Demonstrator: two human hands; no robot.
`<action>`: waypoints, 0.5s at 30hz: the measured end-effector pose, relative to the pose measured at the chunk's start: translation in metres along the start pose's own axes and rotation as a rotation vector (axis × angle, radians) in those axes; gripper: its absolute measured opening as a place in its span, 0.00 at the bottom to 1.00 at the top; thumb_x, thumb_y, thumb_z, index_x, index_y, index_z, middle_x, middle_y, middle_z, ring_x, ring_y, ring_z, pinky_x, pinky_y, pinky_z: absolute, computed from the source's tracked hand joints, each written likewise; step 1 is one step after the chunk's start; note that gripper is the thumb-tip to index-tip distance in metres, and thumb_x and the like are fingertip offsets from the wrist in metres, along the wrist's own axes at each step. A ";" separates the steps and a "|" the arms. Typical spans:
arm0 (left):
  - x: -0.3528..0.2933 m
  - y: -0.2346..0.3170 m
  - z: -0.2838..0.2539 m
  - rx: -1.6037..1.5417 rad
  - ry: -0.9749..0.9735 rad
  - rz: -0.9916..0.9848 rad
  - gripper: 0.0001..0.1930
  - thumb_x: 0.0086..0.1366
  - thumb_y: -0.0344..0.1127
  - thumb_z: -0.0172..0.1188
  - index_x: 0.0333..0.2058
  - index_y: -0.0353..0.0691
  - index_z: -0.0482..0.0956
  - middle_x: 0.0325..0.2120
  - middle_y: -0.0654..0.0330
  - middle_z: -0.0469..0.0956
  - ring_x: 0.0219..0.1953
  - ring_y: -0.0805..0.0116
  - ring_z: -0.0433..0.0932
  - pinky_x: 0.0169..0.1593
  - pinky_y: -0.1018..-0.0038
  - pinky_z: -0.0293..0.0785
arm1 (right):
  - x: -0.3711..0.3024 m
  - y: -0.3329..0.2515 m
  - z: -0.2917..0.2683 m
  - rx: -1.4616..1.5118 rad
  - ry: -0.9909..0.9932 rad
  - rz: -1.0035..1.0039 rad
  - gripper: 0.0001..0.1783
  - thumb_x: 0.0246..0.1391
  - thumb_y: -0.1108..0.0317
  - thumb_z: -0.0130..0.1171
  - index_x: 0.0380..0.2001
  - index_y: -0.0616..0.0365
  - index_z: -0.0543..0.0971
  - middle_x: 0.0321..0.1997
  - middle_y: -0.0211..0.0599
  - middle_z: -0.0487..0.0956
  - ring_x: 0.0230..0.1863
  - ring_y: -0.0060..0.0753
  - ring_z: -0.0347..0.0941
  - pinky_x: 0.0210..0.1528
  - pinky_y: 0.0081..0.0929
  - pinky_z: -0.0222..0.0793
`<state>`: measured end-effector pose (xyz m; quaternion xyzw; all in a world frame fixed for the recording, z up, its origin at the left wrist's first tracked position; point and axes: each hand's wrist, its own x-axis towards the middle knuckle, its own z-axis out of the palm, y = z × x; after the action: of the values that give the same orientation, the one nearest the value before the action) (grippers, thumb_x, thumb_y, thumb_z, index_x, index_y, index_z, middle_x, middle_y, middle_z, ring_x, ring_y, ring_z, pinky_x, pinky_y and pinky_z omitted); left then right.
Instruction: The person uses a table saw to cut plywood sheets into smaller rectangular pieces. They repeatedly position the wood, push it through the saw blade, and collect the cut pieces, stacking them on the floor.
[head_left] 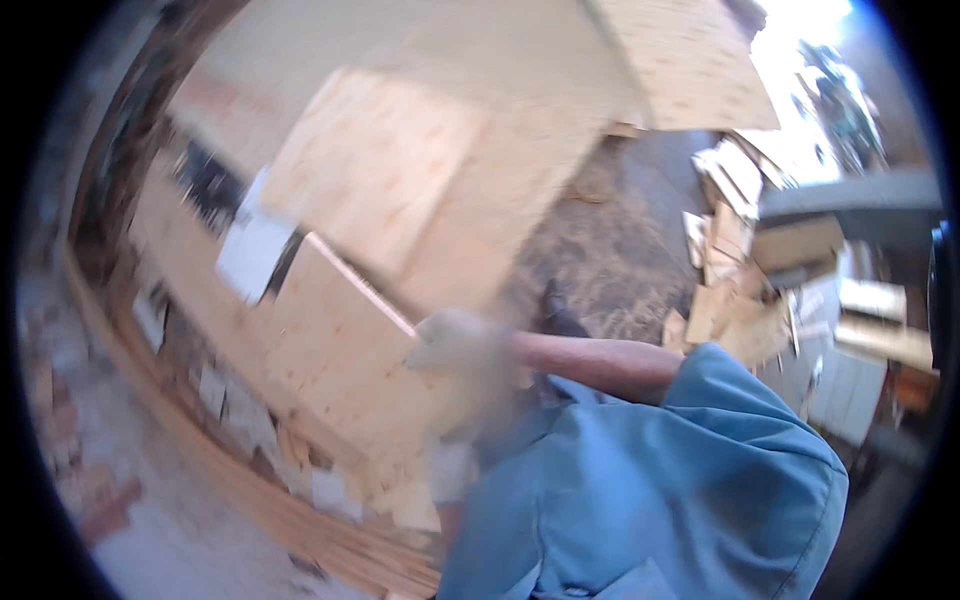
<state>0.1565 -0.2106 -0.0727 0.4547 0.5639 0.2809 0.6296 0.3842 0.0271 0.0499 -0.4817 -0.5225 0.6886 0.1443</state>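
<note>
A pale plywood sheet (330, 350) lies slanted in front of me, with a bright cut edge along its upper right side. My right hand (455, 342), in a light glove, is closed at the corner of that sheet; motion blurs its fingers. Lower down, a whitish blurred shape beside the sheet's near edge looks like my gloved left hand (453, 472). Its fingers are too smeared to make out. Beyond my right hand, a squarish plywood piece (375, 165) rests on a larger board surface (520, 190). A white sheet-like piece (255, 250) lies between the boards.
A long wooden edge (190, 440) curves along the left, with scraps beside it. Another plywood sheet (690, 65) stands at the far right. Wood offcuts (735, 300) are piled on the right, next to a dusty brown floor (620, 240). A motorbike-like shape (845, 110) shows beyond.
</note>
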 end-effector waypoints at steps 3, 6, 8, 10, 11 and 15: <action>0.022 0.076 0.049 -0.163 -0.072 -0.101 0.30 0.71 0.52 0.50 0.60 0.33 0.63 0.56 0.48 0.70 0.54 0.50 0.73 0.58 0.54 0.70 | -0.066 0.022 -0.044 0.113 0.144 -0.008 0.23 0.51 0.52 0.63 0.40 0.62 0.83 0.29 0.42 0.83 0.30 0.30 0.79 0.36 0.31 0.75; 0.050 0.103 0.111 -0.539 -0.116 -0.322 0.30 0.71 0.52 0.50 0.59 0.31 0.63 0.53 0.47 0.72 0.52 0.48 0.74 0.56 0.54 0.72 | -0.134 0.077 -0.090 0.276 0.340 -0.032 0.23 0.52 0.53 0.63 0.39 0.63 0.83 0.30 0.42 0.83 0.32 0.30 0.79 0.38 0.31 0.75; 0.065 0.104 0.149 -0.514 -0.164 -0.401 0.29 0.71 0.51 0.50 0.59 0.31 0.63 0.51 0.46 0.74 0.52 0.48 0.75 0.55 0.54 0.73 | -0.193 0.094 -0.121 0.319 0.476 -0.020 0.21 0.52 0.55 0.63 0.39 0.64 0.83 0.31 0.40 0.83 0.33 0.28 0.79 0.39 0.31 0.75; 0.090 0.107 0.188 0.084 -0.474 -0.213 0.27 0.71 0.50 0.50 0.56 0.30 0.66 0.49 0.45 0.74 0.51 0.49 0.76 0.55 0.55 0.74 | -0.246 0.108 -0.150 0.430 0.624 0.006 0.18 0.53 0.59 0.63 0.38 0.65 0.83 0.32 0.37 0.83 0.34 0.25 0.79 0.40 0.29 0.75; 0.099 0.106 0.204 0.190 -0.557 -0.150 0.26 0.71 0.49 0.51 0.55 0.30 0.67 0.49 0.45 0.75 0.50 0.50 0.76 0.54 0.55 0.74 | -0.270 0.116 -0.159 0.479 0.680 0.015 0.16 0.54 0.61 0.63 0.38 0.66 0.83 0.33 0.36 0.83 0.35 0.24 0.79 0.40 0.28 0.75; 0.135 0.129 0.277 -0.010 -0.636 -0.120 0.23 0.70 0.47 0.53 0.51 0.30 0.72 0.45 0.46 0.77 0.46 0.52 0.78 0.52 0.58 0.75 | -0.369 0.164 -0.209 0.625 1.103 -0.051 0.13 0.59 0.59 0.59 0.37 0.57 0.82 0.33 0.31 0.81 0.34 0.20 0.76 0.37 0.25 0.74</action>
<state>0.4726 -0.1097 -0.0334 0.4824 0.3634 0.0897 0.7919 0.7866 -0.1779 0.1003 -0.6882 -0.1569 0.4556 0.5424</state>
